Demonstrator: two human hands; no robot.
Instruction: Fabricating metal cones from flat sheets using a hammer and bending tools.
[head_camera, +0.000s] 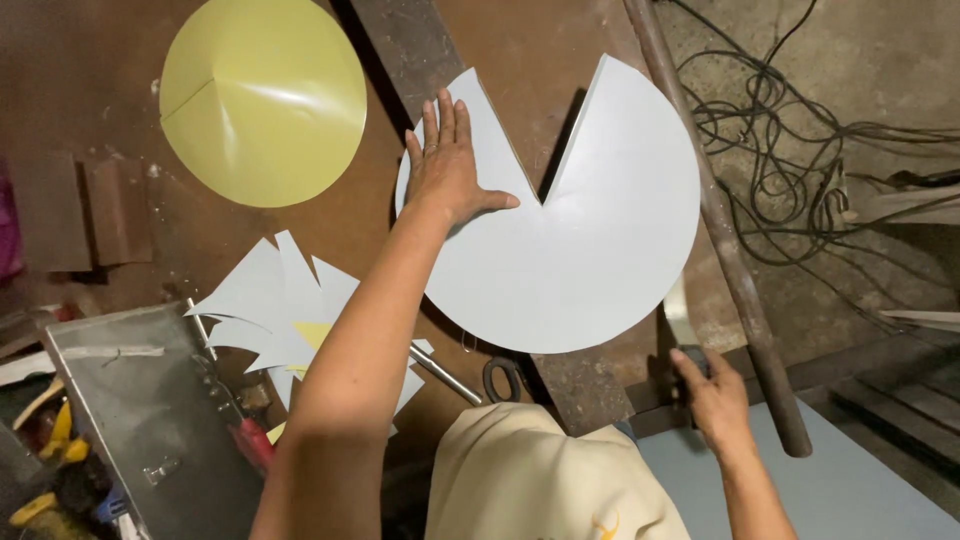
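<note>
My left hand (448, 165) lies flat, fingers spread, on the upper left part of a large pale grey sheet disc (590, 260) that has a wedge cut out at its top. The disc rests on a rusty brown bench (100, 100). My right hand (712, 392) is lower right, fingers curled around the dark grip of a tool whose light blade (678, 312) reaches up to the disc's lower right edge. The tool's full shape is hidden by the hand.
A yellow disc with a slit (262, 98) lies at upper left. Pointed grey sheet offcuts (275, 310) are scattered left of my arm. A metal box (140, 400), scissors (505, 378), a rusty pipe (715, 215), tangled cables (790, 150) and a grey sheet (850, 490) surround the bench.
</note>
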